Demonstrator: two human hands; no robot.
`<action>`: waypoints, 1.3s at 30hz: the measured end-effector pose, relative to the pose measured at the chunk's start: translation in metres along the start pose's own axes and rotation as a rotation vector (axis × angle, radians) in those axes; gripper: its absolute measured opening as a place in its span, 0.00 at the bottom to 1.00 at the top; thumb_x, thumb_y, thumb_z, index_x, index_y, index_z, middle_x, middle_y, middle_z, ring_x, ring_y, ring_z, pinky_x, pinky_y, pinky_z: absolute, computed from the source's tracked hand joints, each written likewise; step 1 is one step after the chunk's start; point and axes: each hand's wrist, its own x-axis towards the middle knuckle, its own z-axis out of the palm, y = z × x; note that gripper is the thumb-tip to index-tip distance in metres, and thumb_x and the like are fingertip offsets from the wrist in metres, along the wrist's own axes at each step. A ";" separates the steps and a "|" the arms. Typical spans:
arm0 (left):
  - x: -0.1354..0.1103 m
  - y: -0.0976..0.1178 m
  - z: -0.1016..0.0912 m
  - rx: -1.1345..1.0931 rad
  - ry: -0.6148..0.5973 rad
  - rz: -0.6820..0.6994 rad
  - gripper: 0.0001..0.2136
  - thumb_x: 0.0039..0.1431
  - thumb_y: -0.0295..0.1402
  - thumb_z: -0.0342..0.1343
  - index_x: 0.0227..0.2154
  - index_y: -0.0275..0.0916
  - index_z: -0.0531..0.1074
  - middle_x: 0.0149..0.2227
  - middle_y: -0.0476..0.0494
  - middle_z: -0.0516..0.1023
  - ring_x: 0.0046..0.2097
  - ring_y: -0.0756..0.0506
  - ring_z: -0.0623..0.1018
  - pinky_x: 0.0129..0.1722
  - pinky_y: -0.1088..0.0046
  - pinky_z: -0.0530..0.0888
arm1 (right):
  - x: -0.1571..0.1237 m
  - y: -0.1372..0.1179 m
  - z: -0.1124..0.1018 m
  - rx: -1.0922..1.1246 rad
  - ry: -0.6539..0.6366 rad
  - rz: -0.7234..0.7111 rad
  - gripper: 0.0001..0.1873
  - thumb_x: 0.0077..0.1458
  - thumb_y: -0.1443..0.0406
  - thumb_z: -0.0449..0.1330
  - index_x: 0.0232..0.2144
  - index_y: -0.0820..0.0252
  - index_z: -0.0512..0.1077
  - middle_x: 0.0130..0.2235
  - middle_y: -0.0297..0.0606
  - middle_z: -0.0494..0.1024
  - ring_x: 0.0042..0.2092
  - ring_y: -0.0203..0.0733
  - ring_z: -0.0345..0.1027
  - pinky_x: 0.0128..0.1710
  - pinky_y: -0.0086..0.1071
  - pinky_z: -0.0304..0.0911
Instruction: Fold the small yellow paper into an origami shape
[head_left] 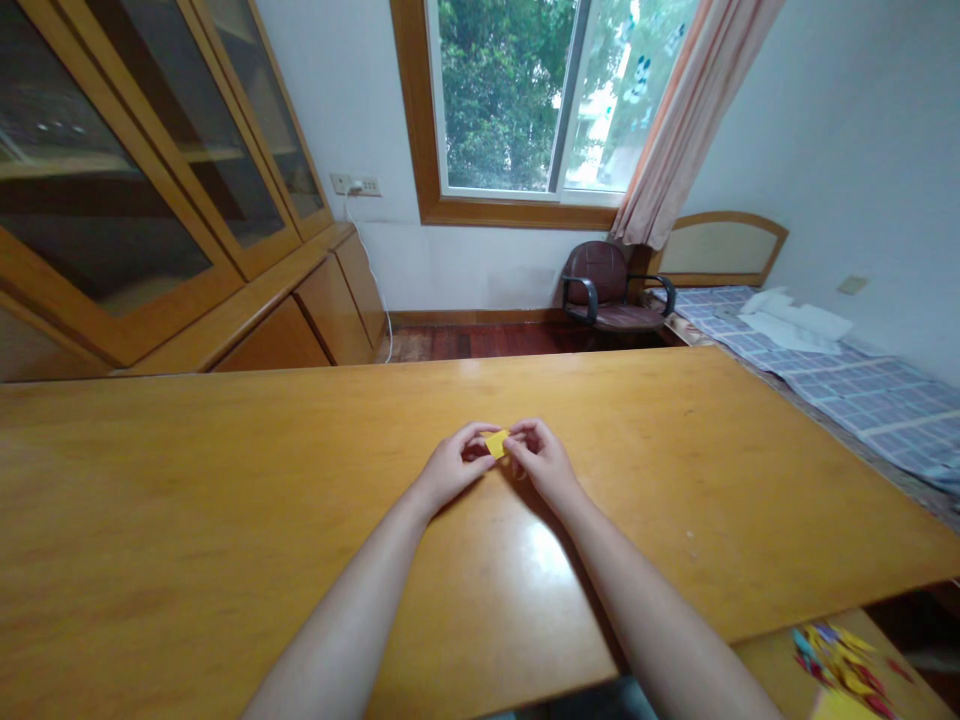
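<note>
A small yellow piece of paper (496, 442) is held between both hands just above the wooden table (225, 500), near its middle. My left hand (454, 465) pinches its left side with curled fingers. From the right, my right hand (541, 458) pinches the other side, fingers closed together. Both forearms reach in from the bottom edge of the view.
A heap of colourful folded paper pieces (840, 660) lies on a lower surface at the bottom right. Wooden glass-door cabinets (150, 200) stand at the left. Beyond the table are a brown office chair (607, 290), a window and a bed (840, 380) at the right.
</note>
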 end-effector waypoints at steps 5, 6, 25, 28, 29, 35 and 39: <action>0.000 -0.001 -0.002 0.010 -0.001 -0.009 0.17 0.55 0.34 0.56 0.48 0.37 0.70 0.27 0.51 0.71 0.32 0.48 0.73 0.38 0.73 0.69 | 0.000 -0.003 0.000 0.020 -0.002 0.023 0.16 0.49 0.57 0.65 0.36 0.58 0.66 0.29 0.30 0.74 0.23 0.32 0.65 0.22 0.26 0.60; -0.001 -0.001 -0.002 0.023 0.004 -0.015 0.17 0.55 0.34 0.57 0.48 0.37 0.71 0.27 0.51 0.71 0.32 0.49 0.72 0.38 0.73 0.69 | 0.000 -0.002 0.000 0.023 -0.007 0.025 0.16 0.49 0.57 0.65 0.36 0.58 0.66 0.29 0.30 0.74 0.23 0.32 0.65 0.21 0.26 0.60; 0.001 -0.004 -0.001 0.059 0.065 -0.014 0.18 0.53 0.35 0.60 0.47 0.38 0.72 0.29 0.50 0.74 0.32 0.48 0.74 0.36 0.74 0.69 | 0.001 -0.003 0.003 -0.002 -0.063 0.038 0.19 0.47 0.59 0.66 0.40 0.58 0.65 0.29 0.29 0.72 0.22 0.30 0.64 0.19 0.25 0.60; 0.001 -0.004 -0.001 0.077 0.062 -0.012 0.18 0.53 0.34 0.60 0.48 0.38 0.72 0.28 0.51 0.73 0.32 0.49 0.73 0.35 0.75 0.68 | 0.001 -0.003 0.003 -0.002 -0.062 0.032 0.19 0.47 0.60 0.66 0.40 0.57 0.65 0.29 0.29 0.72 0.23 0.31 0.63 0.19 0.25 0.60; 0.001 -0.004 -0.001 0.084 0.060 -0.010 0.18 0.53 0.34 0.60 0.47 0.38 0.72 0.27 0.52 0.73 0.31 0.49 0.72 0.35 0.75 0.67 | 0.001 -0.003 0.003 -0.002 -0.063 0.032 0.18 0.47 0.60 0.66 0.40 0.57 0.65 0.29 0.29 0.72 0.23 0.30 0.63 0.19 0.25 0.60; 0.001 -0.003 -0.001 0.081 0.060 -0.010 0.18 0.52 0.35 0.60 0.47 0.39 0.72 0.26 0.53 0.70 0.30 0.49 0.70 0.33 0.76 0.66 | 0.000 -0.007 0.003 0.004 -0.046 0.055 0.18 0.47 0.61 0.65 0.39 0.57 0.65 0.26 0.27 0.72 0.22 0.31 0.63 0.19 0.25 0.58; 0.001 -0.002 0.000 0.068 0.056 -0.020 0.18 0.51 0.35 0.61 0.47 0.39 0.73 0.26 0.53 0.70 0.30 0.49 0.71 0.33 0.76 0.66 | 0.000 -0.010 0.003 0.038 -0.017 0.062 0.17 0.47 0.60 0.65 0.38 0.57 0.65 0.23 0.26 0.71 0.20 0.31 0.61 0.19 0.26 0.56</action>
